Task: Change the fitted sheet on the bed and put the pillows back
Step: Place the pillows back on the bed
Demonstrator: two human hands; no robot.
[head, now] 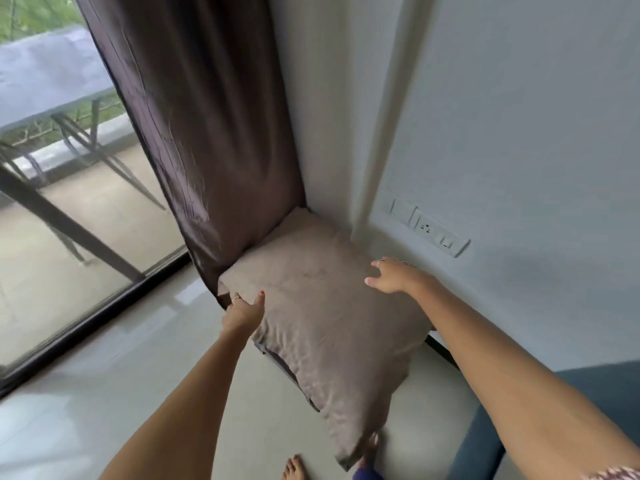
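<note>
A brown curtain (207,133) hangs at eleven o'clock. My left hand (244,311) grips the near-left edge of the beige pillow (325,306), thumb on top. At two o'clock my right hand (393,277) rests spread, fingers straight, on its right edge, below the wall sockets (427,227).

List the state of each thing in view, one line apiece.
Pillow: lying in the corner, far end under the curtain.
Left hand: on the pillow's left edge, thumb on top.
Right hand: open, fingers spread at the pillow's right side.
Curtain: drawn aside, hanging over the pillow.
</note>
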